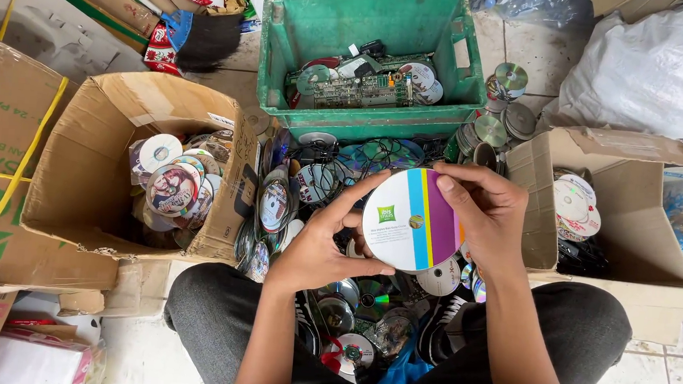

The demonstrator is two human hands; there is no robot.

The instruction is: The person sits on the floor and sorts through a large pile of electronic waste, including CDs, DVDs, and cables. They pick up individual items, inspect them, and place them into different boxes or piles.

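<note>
Item held: one disc [412, 219], white with blue, yellow and purple stripes, printed face up, pinched at its edges between the fingers of the left hand [317, 247] and the right hand [482, 207], above the lap. Beneath: loose discs [355, 331] heaped between the legs. Surroundings: cardboard box of discs [91, 172] at left, second cardboard box [624, 214] at right, green plastic crate [371, 24] with circuit boards and discs ahead.

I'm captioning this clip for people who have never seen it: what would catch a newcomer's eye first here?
First, the striped disc with its white, blue, yellow and purple bands, held at centre between the left hand and the right hand. Next, the green crate behind it, holding circuit boards and discs. Then the cardboard box of discs on the left.
</note>
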